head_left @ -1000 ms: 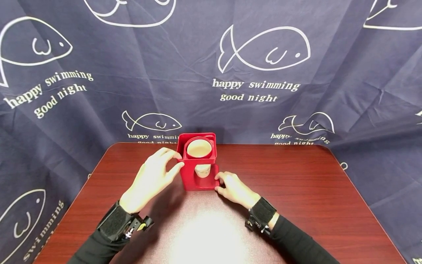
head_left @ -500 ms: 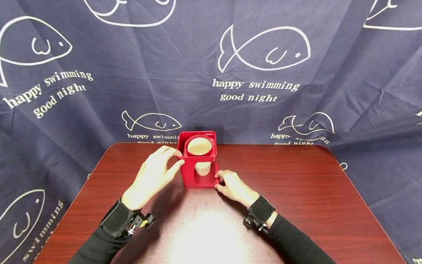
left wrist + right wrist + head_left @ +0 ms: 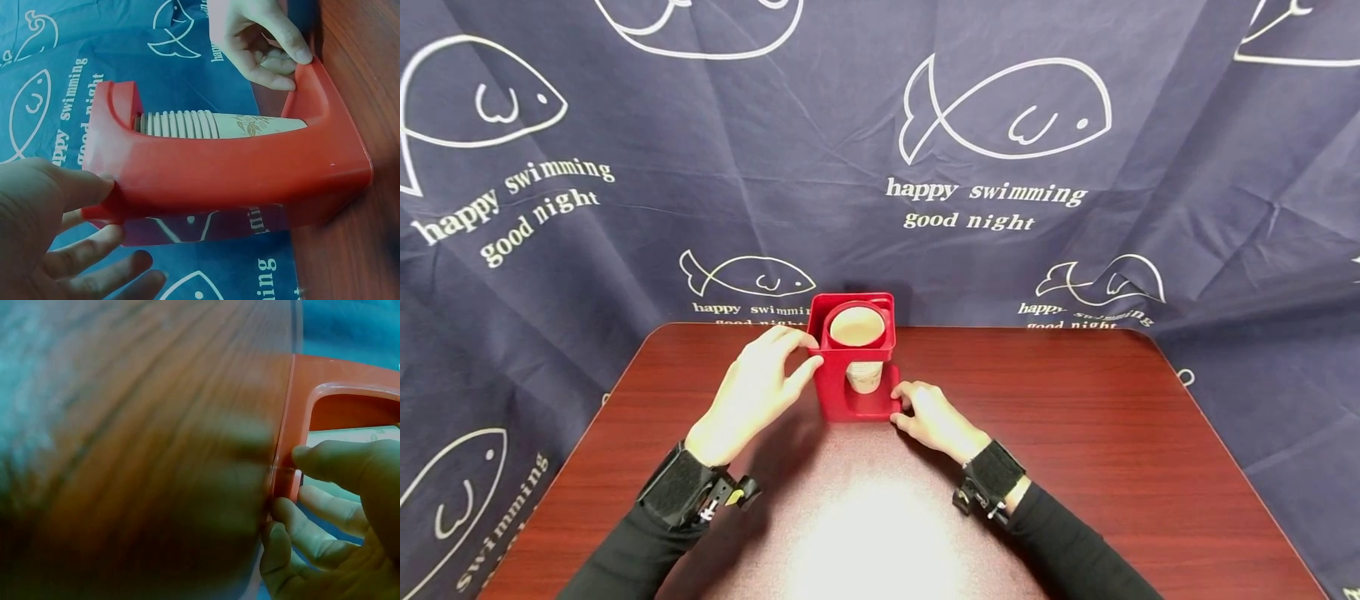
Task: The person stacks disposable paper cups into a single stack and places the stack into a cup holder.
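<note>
Red cup holder (image 3: 853, 367) stood upright at table's (image 3: 1075, 433) far edge; left hand (image 3: 752, 396) pinched top corner, right hand (image 3: 934, 421) pinched base, steadying paper cups (image 3: 856, 327)

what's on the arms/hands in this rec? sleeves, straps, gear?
Both hands bare: left hand, right hand. Long black sleeves on both arms. Each wrist has a wide black strap carrying a small black camera mount, with a yellow spot on the left one.

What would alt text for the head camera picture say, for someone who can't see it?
Two hands hold a red cup holder with stacked paper cups on a dark wooden table: the left hand grips its top, the right hand its base. A navy fish-print cloth hangs behind.
</note>
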The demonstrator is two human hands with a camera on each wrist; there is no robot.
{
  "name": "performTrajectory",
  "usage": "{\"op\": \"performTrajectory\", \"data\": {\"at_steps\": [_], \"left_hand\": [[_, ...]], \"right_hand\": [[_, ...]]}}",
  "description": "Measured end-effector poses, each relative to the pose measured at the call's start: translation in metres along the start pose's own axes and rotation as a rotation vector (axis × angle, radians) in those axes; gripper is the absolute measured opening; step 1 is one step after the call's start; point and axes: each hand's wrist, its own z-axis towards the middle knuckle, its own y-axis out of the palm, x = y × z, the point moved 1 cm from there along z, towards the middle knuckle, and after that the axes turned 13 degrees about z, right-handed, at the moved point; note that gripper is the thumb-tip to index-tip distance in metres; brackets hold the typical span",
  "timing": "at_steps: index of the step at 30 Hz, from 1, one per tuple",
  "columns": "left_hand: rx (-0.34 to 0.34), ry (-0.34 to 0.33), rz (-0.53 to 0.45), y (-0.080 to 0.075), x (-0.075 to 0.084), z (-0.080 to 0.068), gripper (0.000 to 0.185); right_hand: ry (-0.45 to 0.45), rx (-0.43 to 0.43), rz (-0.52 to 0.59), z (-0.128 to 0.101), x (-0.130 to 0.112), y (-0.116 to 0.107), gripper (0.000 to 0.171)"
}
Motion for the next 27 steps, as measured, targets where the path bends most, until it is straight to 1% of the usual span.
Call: {"op": "performTrajectory", "data": {"at_steps": [10, 15, 20, 27], "left_hand": [[-0.036, -0.028, 0.025, 0.001, -0.001, 0.007, 0.017], [-0.038, -0.035, 0.034, 0.001, -0.002, 0.009, 0.018], [-0.038, -0.028, 0.035, 0.003, -0.003, 0.013, 0.017], [-0.043, -0.023, 0.022, 0.005, -0.003, 0.017, 0.016]], "right_hand": [[0.043, -0.002, 0.004, 0.007, 0.005, 0.000, 0.025], [0.054, -0.004, 0.012, 0.010, 0.005, -0.001, 0.024], [0.065, -0.014, 0.009, 0.013, 0.006, -0.002, 0.025], [0.065, -0.003, 0.003, 0.016, 0.007, -0.004, 0.024]]}}
